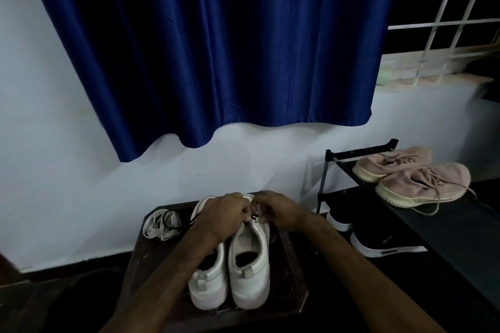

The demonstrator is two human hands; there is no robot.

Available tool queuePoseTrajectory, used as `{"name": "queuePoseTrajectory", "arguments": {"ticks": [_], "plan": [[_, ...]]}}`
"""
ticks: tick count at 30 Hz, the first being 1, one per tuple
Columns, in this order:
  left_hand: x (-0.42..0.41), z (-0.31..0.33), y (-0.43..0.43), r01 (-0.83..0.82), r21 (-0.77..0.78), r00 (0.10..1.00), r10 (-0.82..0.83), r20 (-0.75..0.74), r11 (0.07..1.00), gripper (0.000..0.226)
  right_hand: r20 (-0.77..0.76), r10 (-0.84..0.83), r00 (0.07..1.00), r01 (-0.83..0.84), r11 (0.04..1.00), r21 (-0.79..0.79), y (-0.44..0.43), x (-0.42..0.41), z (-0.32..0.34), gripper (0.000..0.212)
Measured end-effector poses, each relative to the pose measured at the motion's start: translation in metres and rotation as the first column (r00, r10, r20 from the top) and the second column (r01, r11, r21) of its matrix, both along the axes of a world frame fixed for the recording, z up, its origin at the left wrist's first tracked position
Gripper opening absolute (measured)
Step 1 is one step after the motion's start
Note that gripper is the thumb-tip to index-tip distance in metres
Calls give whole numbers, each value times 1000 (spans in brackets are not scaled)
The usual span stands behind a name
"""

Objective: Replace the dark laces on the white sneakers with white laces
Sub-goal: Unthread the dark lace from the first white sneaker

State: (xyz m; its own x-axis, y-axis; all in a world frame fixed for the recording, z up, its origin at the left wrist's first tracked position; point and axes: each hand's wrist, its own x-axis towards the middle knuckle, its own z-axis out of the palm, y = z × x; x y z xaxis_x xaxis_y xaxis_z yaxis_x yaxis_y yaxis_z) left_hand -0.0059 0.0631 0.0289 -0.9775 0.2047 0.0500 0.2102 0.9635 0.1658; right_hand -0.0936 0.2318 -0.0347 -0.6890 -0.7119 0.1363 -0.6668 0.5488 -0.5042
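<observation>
Our left hand point(224, 212) and right hand point(280, 211) pinch the dark lace point(253, 217) on 1 sneaker point(250, 259). Risk: a hard tug could drag it off the table point(284, 278).

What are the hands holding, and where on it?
The left hand and right hand both pinch the dark lace near the upper eyelets of the right-side white sneaker.

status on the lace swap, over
Both pinching: left hand and right hand on the dark lace, near the tongue of the right sneaker. The white laces bundled on the table, untouched. Nothing blocking.
</observation>
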Motion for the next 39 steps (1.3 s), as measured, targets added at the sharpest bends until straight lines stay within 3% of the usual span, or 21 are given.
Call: {"name": "queuePoseTrajectory", "arguments": {"ticks": [3,9,16,19,22,25,27,29,31,33,35,39], "plan": [[-3,11,7,25,-73,997,-20,71,997,17,3,-16,1000,16,1000,15,1,0,0,30],[10,14,13,127,-301,992,-120,41,945,25,-11,-16,1000,17,998,62,3,-1,2,37],[6,9,-2,126,-126,986,-110,122,984,31,-12,6,1000,-6,997,75,3,3,9,32],[1,6,-22,63,80,988,-74,136,995,28,-6,14,1000,-13,998,67,3,5,13,29],[2,1,-39,-65,337,998,54,42,939,23,67,13,998,-17,999,48,4,7,19,28],[6,-5,-51,-159,195,985,168,-31,968,25,66,-49,997,53,997,-52,1,13,32,20],[11,-9,-51,-144,137,987,152,-55,980,24,26,-84,996,86,992,-95,-8,20,43,10],[14,-12,-46,-41,202,999,43,-10,979,30,1,-50,999,50,996,67,-19,28,53,19],[17,-15,-45,41,348,988,-89,125,937,45,-11,-42,999,43,970,240,-28,36,58,24],[19,-18,-50,49,465,967,-158,198,884,51,3,-70,998,67,960,271,-29,40,64,24],[22,-22,-55,25,432,968,-130,215,901,55,81,-74,994,49,961,271,-28,38,66,23],[22,-25,-51,42,227,979,-86,187,973,71,174,-66,983,11,955,297,-30,34,67,22]]}}
